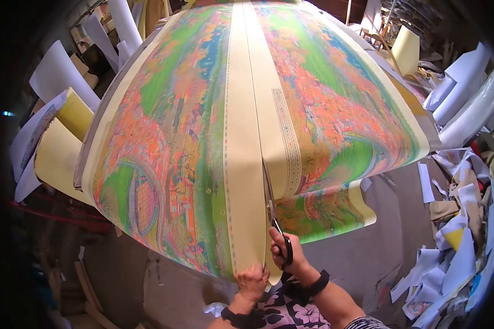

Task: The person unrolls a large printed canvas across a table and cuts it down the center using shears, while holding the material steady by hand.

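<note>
A large printed sheet [173, 159], with a bright landscape pattern and a plain cream strip [246, 181] down its middle, covers the table. My right hand [289, 251] grips black-handled scissors [269, 192], their blades pointing away from me at a slit in the cream strip. From the blades a thin line runs to the far end. My left hand [252, 282] is closed on the near edge of the cream strip, just left of the scissors. Right of the cut, the printed piece [326, 211] droops over the table edge and curls. The fingertips of my left hand are partly hidden.
Rolled white paper [63, 77] and yellow rolls [60, 153] stand at the left. Paper scraps [461, 236] are heaped at the right, below more white rolls [458, 82]. A grey-brown floor [362, 263] shows under the table edge.
</note>
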